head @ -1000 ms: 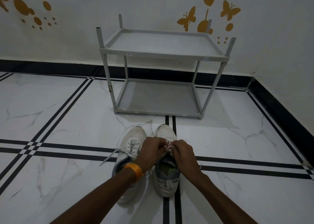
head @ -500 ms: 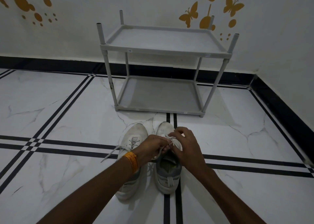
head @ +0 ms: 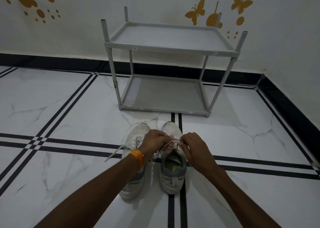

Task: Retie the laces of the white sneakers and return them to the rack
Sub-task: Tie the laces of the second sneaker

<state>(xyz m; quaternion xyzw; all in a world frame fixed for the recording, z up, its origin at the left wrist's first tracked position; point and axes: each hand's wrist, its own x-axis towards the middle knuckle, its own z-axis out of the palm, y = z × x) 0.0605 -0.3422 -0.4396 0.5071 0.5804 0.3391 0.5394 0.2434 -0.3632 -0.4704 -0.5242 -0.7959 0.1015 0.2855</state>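
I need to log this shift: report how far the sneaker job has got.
Nothing looks finished. In hand: the left hand and right hand pull the laces of the right sneaker. Left to do: the left sneaker has a loose lace trailing on the floor, and both shelves of the rack hold no shoes.

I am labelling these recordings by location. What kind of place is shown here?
Probably a room corner in a home, perhaps near an entrance. A grey rack stands against a white wall with orange butterfly decals, on a marble-look floor with black stripes.
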